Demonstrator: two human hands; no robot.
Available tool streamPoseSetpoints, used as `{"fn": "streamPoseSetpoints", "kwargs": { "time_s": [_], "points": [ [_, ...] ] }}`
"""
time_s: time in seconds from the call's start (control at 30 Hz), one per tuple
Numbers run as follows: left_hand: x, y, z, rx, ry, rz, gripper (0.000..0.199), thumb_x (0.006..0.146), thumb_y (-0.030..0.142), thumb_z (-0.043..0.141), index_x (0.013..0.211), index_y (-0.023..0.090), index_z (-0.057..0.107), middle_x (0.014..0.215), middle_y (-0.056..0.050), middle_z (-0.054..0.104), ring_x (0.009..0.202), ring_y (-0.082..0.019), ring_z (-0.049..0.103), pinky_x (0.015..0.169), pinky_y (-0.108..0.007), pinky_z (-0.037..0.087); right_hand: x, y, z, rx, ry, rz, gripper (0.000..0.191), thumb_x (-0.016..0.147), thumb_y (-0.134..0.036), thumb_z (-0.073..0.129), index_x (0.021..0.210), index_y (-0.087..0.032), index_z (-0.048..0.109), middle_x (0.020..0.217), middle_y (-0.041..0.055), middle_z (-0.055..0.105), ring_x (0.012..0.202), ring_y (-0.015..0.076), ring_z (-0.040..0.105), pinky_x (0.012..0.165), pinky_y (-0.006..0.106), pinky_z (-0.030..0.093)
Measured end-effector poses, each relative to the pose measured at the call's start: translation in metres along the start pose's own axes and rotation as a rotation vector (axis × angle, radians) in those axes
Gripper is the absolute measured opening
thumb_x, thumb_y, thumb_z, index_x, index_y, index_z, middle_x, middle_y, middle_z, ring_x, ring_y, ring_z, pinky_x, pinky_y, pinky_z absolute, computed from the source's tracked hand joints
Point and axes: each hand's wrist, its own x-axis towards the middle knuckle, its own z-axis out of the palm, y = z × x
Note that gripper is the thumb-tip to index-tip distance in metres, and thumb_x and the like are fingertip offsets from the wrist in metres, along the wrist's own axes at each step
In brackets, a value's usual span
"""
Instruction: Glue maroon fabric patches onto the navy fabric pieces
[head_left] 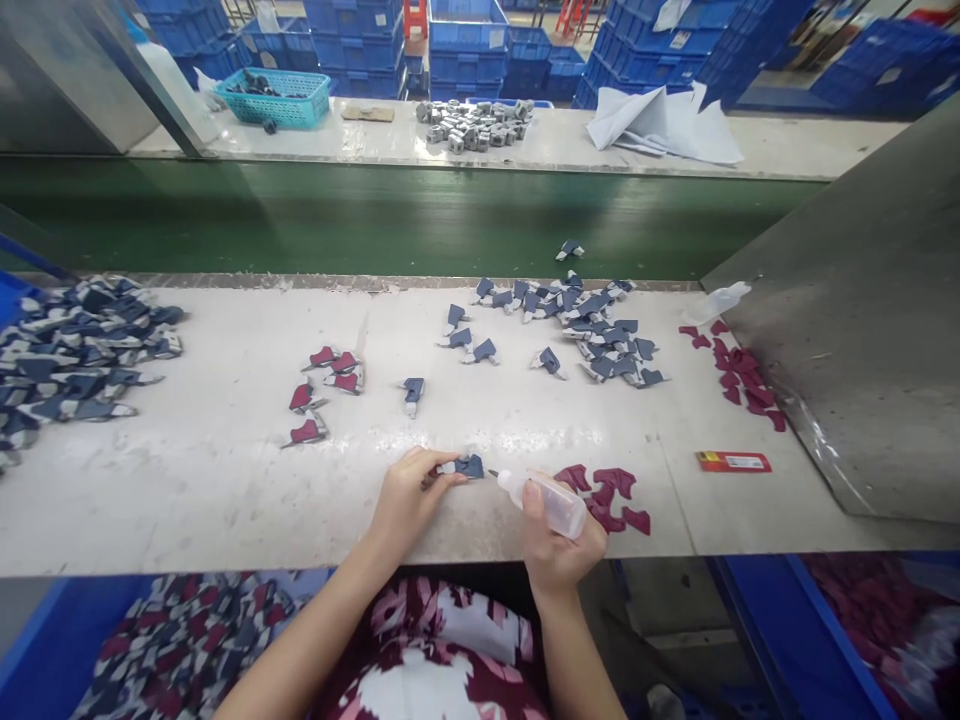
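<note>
Between the fingertips of my left hand (411,497) is a small blue-grey plastic part (470,466) with a pale end, held just above the white worktop (225,480). My right hand (559,540) grips a translucent squeeze bottle (553,500), tilted so its thin dark nozzle points left at the blue part, with a slight gap between them. Beside the bottle lie several loose maroon pieces (616,482). Ahead of my hands rests a single blue-grey part (412,392). Left of that, several grey parts with maroon pieces on them (346,382) form a loose group.
Blue-grey parts are heaped at far left (90,340) and back right (600,325). More maroon pieces (742,375), a red packet (733,462) and a clear bottle (721,303) lie at right, near a metal panel (885,330). A green conveyor belt (337,220) runs behind.
</note>
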Motion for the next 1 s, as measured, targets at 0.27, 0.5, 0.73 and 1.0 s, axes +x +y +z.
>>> {"fn": "streamPoseSetpoints", "kwargs": {
  "time_s": [0.27,0.5,0.73,1.0],
  "points": [
    [-0.001,-0.002,0.001,-0.009,-0.002,0.000,0.012,0.087,0.022,0.073,0.097,0.025,0.077,0.073,0.000,0.069,0.061,-0.015,0.060,0.061,-0.026,0.053,-0.006,0.002,0.000,0.127,0.049,0.110,0.013,0.087,-0.026,0.071,0.082,-0.014,0.071,0.074,0.0093,0.075,0.062,0.0226,0.072,0.057,0.032,0.059],
    [-0.001,-0.001,0.001,0.010,-0.006,0.006,0.013,0.085,0.021,0.076,0.097,0.024,0.076,0.073,0.000,0.069,0.061,-0.015,0.061,0.060,-0.026,0.053,0.001,-0.014,0.005,0.139,-0.084,0.048,0.018,0.085,-0.030,0.069,0.091,-0.013,0.072,0.073,0.0080,0.073,0.058,0.0195,0.070,0.052,0.029,0.057],
    [-0.001,-0.002,0.002,0.009,-0.002,0.020,0.012,0.085,0.020,0.076,0.096,0.022,0.076,0.072,0.000,0.069,0.061,-0.015,0.060,0.060,-0.025,0.053,0.005,-0.018,0.009,0.086,-0.122,-0.005,0.013,0.086,-0.025,0.066,0.089,-0.014,0.071,0.069,0.0055,0.071,0.055,0.0161,0.067,0.051,0.025,0.055],
    [0.000,0.001,0.001,0.016,0.005,0.049,0.013,0.084,0.014,0.076,0.096,0.020,0.076,0.073,0.001,0.070,0.061,-0.013,0.060,0.059,-0.023,0.053,0.004,-0.019,0.007,0.077,-0.152,-0.018,0.013,0.088,-0.025,0.066,0.092,-0.014,0.072,0.069,0.0053,0.071,0.056,0.0167,0.067,0.051,0.025,0.054]
  ]
}}
